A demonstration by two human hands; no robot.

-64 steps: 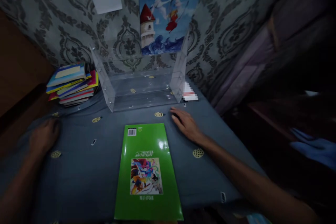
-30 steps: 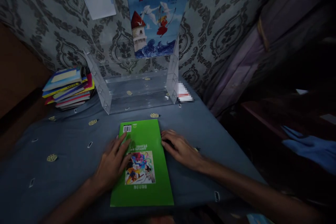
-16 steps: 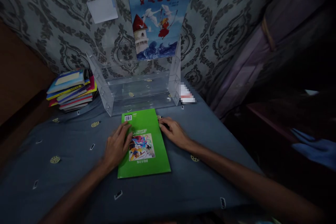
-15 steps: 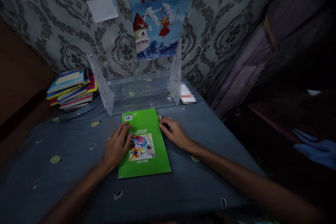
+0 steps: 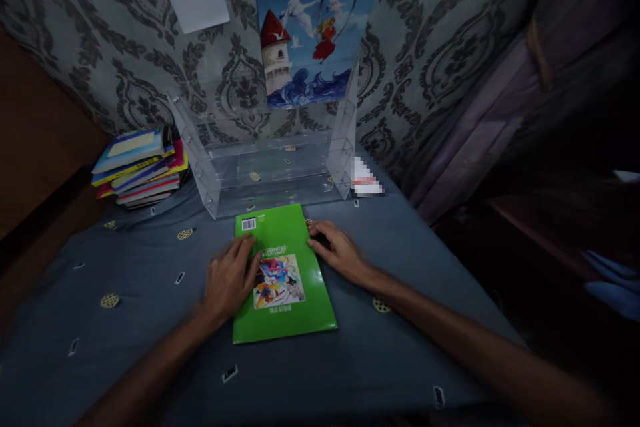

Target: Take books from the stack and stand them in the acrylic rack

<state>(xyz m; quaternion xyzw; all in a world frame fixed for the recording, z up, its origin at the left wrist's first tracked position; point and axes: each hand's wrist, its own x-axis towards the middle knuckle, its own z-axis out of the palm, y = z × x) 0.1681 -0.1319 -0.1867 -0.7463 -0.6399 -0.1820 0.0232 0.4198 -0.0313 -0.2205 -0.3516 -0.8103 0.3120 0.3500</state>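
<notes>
A green book lies on the cloth-covered table, with a barcode at its far left corner and a colourful picture on its cover. Its printed lettering appears upside down from here. My left hand rests over the book's left edge, fingers stretched out on the cover and thumb apart. At the opposite edge, my right hand touches the side with its thumb and fingertips, which are spread apart. Just beyond the book stands a clear plastic rack with a blue picture book upright at its back.
To the left, a stack of books sits against the patterned wall. A white card shows high on the left, near the rack. Behind the rack's right side lies a blurred white item. A tied curtain hangs on the right.
The view has shifted slightly, so the rack and book appear further right. Both hands stay at the green book's edges, and little else differs.
</notes>
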